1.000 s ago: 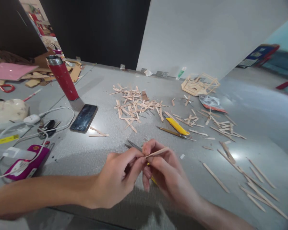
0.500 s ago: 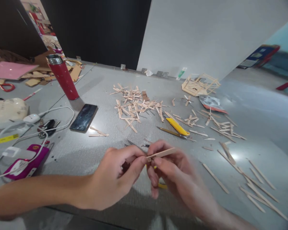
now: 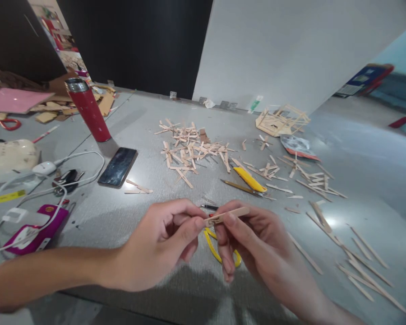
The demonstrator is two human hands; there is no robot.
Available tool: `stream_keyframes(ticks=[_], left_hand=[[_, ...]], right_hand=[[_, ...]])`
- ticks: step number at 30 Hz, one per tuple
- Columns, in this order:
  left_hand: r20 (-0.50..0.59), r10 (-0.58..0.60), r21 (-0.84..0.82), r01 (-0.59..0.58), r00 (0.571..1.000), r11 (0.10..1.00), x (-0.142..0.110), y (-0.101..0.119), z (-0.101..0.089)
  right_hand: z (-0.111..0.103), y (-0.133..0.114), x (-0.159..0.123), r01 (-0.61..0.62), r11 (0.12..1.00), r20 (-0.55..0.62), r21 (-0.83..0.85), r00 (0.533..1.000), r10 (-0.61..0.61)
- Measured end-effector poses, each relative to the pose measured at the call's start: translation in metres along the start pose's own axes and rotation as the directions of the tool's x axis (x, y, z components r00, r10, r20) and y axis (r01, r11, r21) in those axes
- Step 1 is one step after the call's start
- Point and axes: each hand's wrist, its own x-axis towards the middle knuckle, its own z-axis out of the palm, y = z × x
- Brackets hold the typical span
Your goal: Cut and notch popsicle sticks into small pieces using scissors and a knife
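Note:
Between my two hands, low over the table, is a flat wooden craft stick (image 3: pixel 238 212), tilted up to the right. Small wooden bits or notches show at its lower edge, too fine to make out. My left hand (image 3: pixel 165 243) pinches the left end between thumb and fingers. Nearer the middle, my right hand (image 3: pixel 257 243) grips it with the thumb in front and fingers behind. Beneath the hands lies a pair of scissors with yellow handles (image 3: pixel 212 248), its blades hidden. A thin dark-handled tool (image 3: pixel 209 207) lies just behind the hands.
A yellow box cutter (image 3: pixel 249 179) and a pencil (image 3: pixel 241 186) lie ahead, by a pile of stick pieces (image 3: pixel 192 149). A phone (image 3: pixel 118 167), red bottle (image 3: pixel 89 110) and white cable (image 3: pixel 98 153) are left. Loose sticks (image 3: pixel 368 271) and a stick frame (image 3: pixel 282 121) are right.
My hands have moved slightly apart, the right one a little to the right along the craft stick. More of the scissors' yellow handles shows; the blades are now covered by my left hand.

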Motion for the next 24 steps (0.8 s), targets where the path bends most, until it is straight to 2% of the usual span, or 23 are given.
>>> stream_keyframes(ticks=[4, 11, 16, 20, 24], left_hand=[[-0.005, 0.005, 0.031, -0.005, 1.0, 0.999, 0.0, 0.0, 0.0], [-0.067, 0.038, 0.245, -0.02, 0.997, 0.969, 0.0, -0.003, 0.001], [-0.064, 0.033, 0.273, -0.015, 0.997, 0.962, 0.0, -0.003, 0.001], [-0.066, 0.081, 0.346, -0.054, 0.995, 0.937, -0.001, -0.007, 0.001], [-0.068, 0.138, 0.419, -0.097, 0.988, 0.903, -0.002, -0.013, 0.002]], right_hand=[[0.002, 0.002, 0.001, 0.006, 1.0, -0.01, 0.009, 1.0, -0.006], [0.008, 0.002, 0.001, -0.012, 1.0, -0.043, -0.019, 0.999, 0.011], [0.01, 0.002, 0.002, -0.039, 0.996, -0.075, -0.085, 0.997, 0.033], [0.009, 0.002, 0.002, -0.095, 0.989, -0.103, -0.111, 0.991, 0.083], [0.009, 0.005, 0.003, -0.104, 0.992, -0.076, -0.071, 0.992, 0.099]])
